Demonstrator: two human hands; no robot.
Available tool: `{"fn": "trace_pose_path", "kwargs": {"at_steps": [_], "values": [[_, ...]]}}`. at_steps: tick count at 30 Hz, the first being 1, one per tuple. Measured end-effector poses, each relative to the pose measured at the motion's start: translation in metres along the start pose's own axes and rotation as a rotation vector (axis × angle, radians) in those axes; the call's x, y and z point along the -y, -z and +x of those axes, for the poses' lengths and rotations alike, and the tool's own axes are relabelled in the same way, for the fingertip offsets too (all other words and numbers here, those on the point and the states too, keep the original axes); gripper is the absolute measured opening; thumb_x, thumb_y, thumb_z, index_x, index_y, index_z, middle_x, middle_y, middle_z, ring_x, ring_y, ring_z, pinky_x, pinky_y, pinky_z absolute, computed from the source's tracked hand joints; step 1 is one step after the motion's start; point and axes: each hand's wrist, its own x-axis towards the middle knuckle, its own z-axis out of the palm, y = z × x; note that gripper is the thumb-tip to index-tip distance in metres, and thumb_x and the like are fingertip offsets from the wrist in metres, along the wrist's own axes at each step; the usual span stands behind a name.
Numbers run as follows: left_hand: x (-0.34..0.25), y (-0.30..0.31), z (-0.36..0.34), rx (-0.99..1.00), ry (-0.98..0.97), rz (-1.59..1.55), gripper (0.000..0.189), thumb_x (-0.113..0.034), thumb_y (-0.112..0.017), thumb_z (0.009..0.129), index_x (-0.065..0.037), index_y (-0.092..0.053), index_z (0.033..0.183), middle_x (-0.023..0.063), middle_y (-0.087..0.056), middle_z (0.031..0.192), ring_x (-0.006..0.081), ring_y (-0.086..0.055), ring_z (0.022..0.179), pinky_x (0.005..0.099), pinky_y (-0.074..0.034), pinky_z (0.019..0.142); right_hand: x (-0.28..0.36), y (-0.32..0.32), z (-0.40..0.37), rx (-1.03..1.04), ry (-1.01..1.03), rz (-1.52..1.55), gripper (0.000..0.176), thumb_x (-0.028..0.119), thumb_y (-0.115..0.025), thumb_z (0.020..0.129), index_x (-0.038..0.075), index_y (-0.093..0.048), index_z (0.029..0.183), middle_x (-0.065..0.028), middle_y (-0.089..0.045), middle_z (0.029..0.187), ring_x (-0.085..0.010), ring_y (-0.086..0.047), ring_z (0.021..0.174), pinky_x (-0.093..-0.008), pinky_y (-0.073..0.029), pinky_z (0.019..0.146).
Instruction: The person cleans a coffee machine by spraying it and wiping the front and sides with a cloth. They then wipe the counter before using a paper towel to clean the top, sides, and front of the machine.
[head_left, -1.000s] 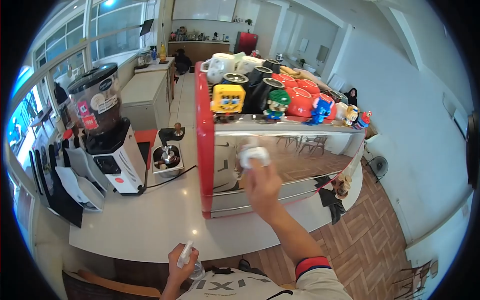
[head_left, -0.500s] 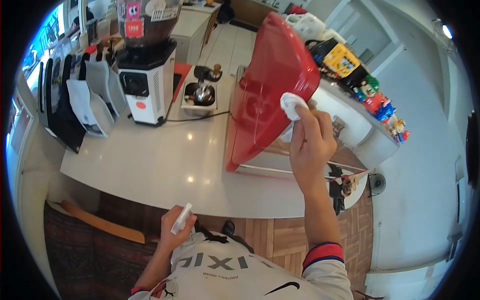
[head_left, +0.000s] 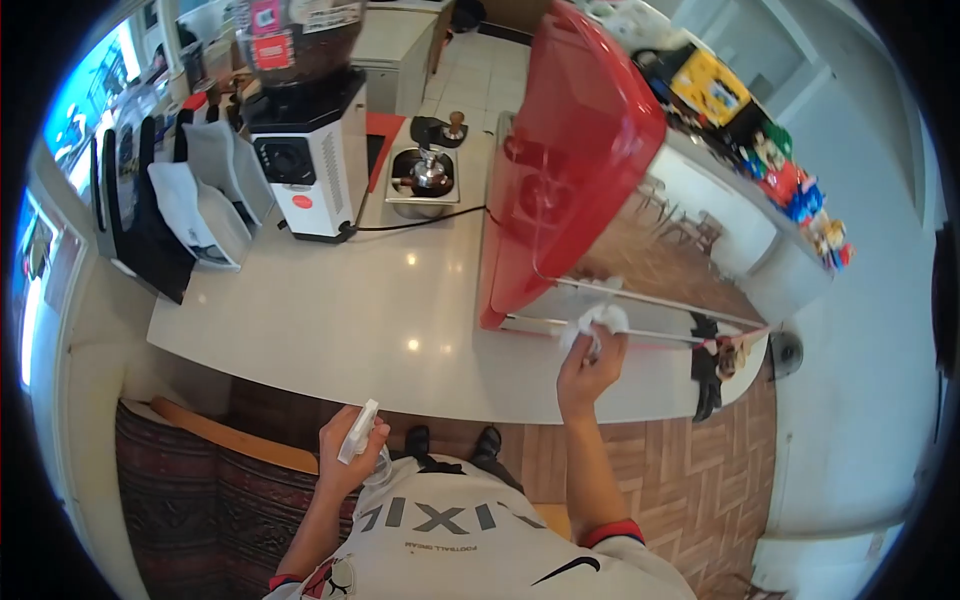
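A white cloth point(head_left: 603, 322) is pinched in the fingers of my right hand point(head_left: 592, 372), near the lower edge of the mirror-like back panel point(head_left: 690, 235) of the red machine point(head_left: 570, 150). Whether the cloth touches the panel is hard to tell. At the lower left, in front of the counter edge, my left hand point(head_left: 350, 447) is wrapped round a white spray bottle point(head_left: 361, 432); its clear body is partly hidden by the hand.
The pale counter point(head_left: 350, 330) carries a coffee grinder point(head_left: 310, 170), a metal container point(head_left: 422, 182) with a portafilter, and black and white panels point(head_left: 200, 215) at left. Small toys point(head_left: 790, 190) line the machine's top. A patterned bench point(head_left: 220, 490) stands at lower left.
My right hand has moved down with the cloth, from the red side panel to the lower edge of the reflective panel. My left hand still holds the bottle. The view has shifted slightly.
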Motion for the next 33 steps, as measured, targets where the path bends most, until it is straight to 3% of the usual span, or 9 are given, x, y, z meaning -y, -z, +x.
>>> {"fn": "trace_pose_path", "kwargs": {"at_steps": [2,9,16,19,21,24,27,31,33], "values": [[0.004,-0.001,0.002,0.041,-0.014,0.072,0.022,-0.020,-0.073,0.087,0.000,-0.065,0.086,0.0082,-0.061,0.075,0.0155,-0.058,0.064,0.0290,-0.046,0.059,0.014,-0.022,0.007,-0.144,-0.009,0.079,0.019,-0.001,-0.064,0.081,0.003,-0.065,0.100,-0.0209,-0.063,0.100,-0.0426,-0.061,0.091,-0.0478,-0.050,0.079],[-0.009,-0.002,0.014,0.156,-0.059,0.107,0.017,-0.014,-0.073,0.085,0.002,-0.066,0.086,0.0120,-0.062,0.076,0.0217,-0.061,0.065,0.0314,-0.047,0.061,0.000,-0.084,-0.066,0.429,-0.031,0.113,0.021,0.004,-0.060,0.085,0.006,-0.061,0.105,-0.0214,-0.060,0.096,-0.0418,-0.061,0.079,-0.0476,-0.051,0.071],[-0.016,-0.010,0.017,0.227,-0.042,0.127,0.019,-0.015,-0.073,0.087,0.001,-0.065,0.084,0.0100,-0.062,0.074,0.0192,-0.062,0.064,0.0314,-0.048,0.061,0.000,-0.098,-0.082,0.530,0.041,0.084,0.024,-0.003,-0.054,0.082,0.006,-0.061,0.104,-0.0199,-0.060,0.101,-0.0403,-0.064,0.091,-0.0476,-0.055,0.076],[-0.009,-0.007,0.018,0.214,-0.118,0.161,0.020,-0.017,-0.073,0.087,0.001,-0.065,0.083,0.0091,-0.062,0.072,0.0191,-0.061,0.062,0.0305,-0.046,0.058,-0.056,-0.097,-0.120,0.479,-0.341,-0.019,0.016,0.000,-0.052,0.087,0.004,-0.059,0.101,-0.0198,-0.061,0.108,-0.0394,-0.062,0.100,-0.0473,-0.053,0.083],[-0.009,-0.006,0.017,0.181,-0.106,0.163,0.022,-0.019,-0.073,0.088,0.001,-0.064,0.082,0.0088,-0.061,0.071,0.0177,-0.059,0.061,0.0303,-0.045,0.057,-0.077,-0.066,-0.105,-0.129,-0.323,0.124,0.016,-0.002,-0.056,0.085,0.001,-0.059,0.100,-0.0185,-0.061,0.102,-0.0388,-0.062,0.097,-0.0446,-0.051,0.084],[-0.005,-0.006,0.017,0.200,-0.063,0.140,0.023,-0.020,-0.072,0.089,0.000,-0.064,0.082,0.0079,-0.060,0.070,0.0157,-0.057,0.062,0.0304,-0.045,0.058,-0.093,-0.067,-0.082,-0.336,-0.646,0.131,0.019,-0.003,-0.059,0.082,0.001,-0.059,0.100,-0.0172,-0.060,0.097,-0.0367,-0.061,0.092,-0.0428,-0.048,0.082],[-0.002,-0.009,0.020,0.262,-0.067,0.160,0.023,-0.021,-0.072,0.089,0.000,-0.064,0.082,0.0072,-0.060,0.070,0.0145,-0.056,0.062,0.0301,-0.044,0.058,-0.051,-0.112,-0.083,-0.364,-0.750,0.172,0.015,0.002,-0.060,0.084,0.002,-0.059,0.098,-0.0168,-0.060,0.092,-0.0366,-0.060,0.088,-0.0439,-0.047,0.078],[-0.010,-0.024,0.032,0.350,-0.060,0.171,0.023,-0.020,-0.070,0.090,0.000,-0.063,0.082,0.0078,-0.061,0.070,0.0157,-0.057,0.064,0.0315,-0.045,0.059,0.026,-0.136,-0.120,0.209,-0.591,0.637,0.020,0.012,-0.065,0.081,0.006,-0.058,0.099,-0.0142,-0.062,0.087,-0.0280,-0.061,0.080,-0.0383,-0.050,0.077],[-0.012,-0.029,0.037,0.369,-0.111,0.193,0.023,-0.021,-0.069,0.090,0.000,-0.063,0.082,0.0080,-0.061,0.070,0.0159,-0.057,0.064,0.0317,-0.045,0.060,0.036,-0.113,-0.111,0.075,-0.667,0.661,0.021,0.012,-0.066,0.081,0.006,-0.058,0.100,-0.0125,-0.061,0.085,-0.0244,-0.060,0.078,-0.0367,-0.049,0.074]]}}
